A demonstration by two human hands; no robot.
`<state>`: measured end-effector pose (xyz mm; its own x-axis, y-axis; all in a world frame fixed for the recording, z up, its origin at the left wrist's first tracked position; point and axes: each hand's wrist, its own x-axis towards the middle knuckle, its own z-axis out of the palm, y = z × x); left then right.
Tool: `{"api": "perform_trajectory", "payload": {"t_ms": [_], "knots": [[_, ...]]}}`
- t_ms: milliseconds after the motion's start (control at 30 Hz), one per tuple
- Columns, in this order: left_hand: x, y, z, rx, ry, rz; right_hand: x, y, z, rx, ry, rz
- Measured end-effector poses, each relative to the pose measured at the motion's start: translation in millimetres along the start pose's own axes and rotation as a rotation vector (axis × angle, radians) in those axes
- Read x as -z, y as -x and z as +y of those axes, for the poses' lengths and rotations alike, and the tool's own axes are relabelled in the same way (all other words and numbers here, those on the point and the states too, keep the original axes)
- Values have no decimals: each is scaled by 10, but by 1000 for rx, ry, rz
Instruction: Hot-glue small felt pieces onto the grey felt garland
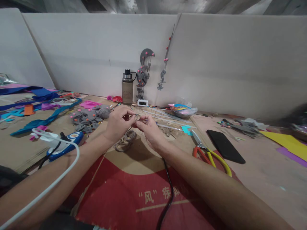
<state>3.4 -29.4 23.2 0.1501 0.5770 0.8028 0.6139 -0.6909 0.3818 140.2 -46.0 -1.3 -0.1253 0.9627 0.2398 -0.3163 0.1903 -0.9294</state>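
Observation:
My left hand (120,124) and my right hand (151,132) meet above the middle of the table, fingers pinched together. A thin strand of grey yarn (136,117) shows between the fingertips of my left hand. My right hand pinches something thin whose kind is hidden by the fingers. Just below the hands lies a loose coil of grey yarn (126,140). A black cable (170,188) comes out from under my right wrist and runs toward me; its far end is hidden.
Scissors (202,147) with red and yellow handles and a black phone (225,146) lie to the right. A bottle (127,88) stands at the back. Grey felt pieces (85,118), a blue power strip (68,145) and a white cable (61,179) are on the left.

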Motion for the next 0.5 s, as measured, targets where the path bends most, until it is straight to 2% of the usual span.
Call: {"api": "perform_trajectory", "payload": {"t_ms": [133, 300, 500], "knots": [[-30, 18, 40, 152, 89, -79, 23, 8, -39, -51, -84, 4], [-52, 10, 93, 372, 321, -175, 73, -17, -44, -23, 87, 69], [-53, 5, 99, 419, 441, -240, 131, -52, -16, 125, 307, 117]]}}
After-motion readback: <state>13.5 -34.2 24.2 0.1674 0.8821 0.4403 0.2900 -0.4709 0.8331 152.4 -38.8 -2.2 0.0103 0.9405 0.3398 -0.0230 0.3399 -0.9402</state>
